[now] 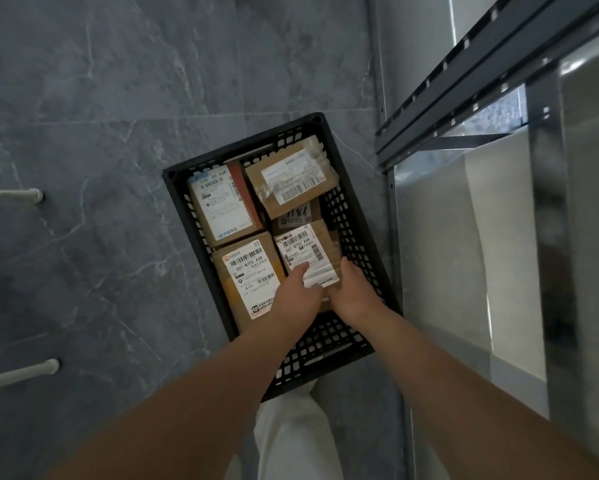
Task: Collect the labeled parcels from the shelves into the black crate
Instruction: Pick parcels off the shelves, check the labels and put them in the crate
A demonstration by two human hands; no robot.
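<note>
Grey marbled floor (pixel 100 98) all around, and the metal shelving (pixel 499 64) rises along the person's right side. Down on the floor, just beside that shelving, sits the black crate (pixel 360 237), and it's filling up: cardboard parcels with white barcode labels lie packed inside. There's the far-left parcel (pixel 222 202), the far-right parcel (pixel 291 178) lying tilted across a lower box with handwritten digits (pixel 296 213), and the near-left parcel (pixel 249 275) lying flat. Now the near-right parcel (pixel 308 251), smallest of the lot: it's inside the crate, label up, and both hands are on it. The left hand (pixel 296 292) grasps its near end with the thumb laid on the label; the right hand (pixel 351 289) clasps its right edge, thumb on top.
</note>
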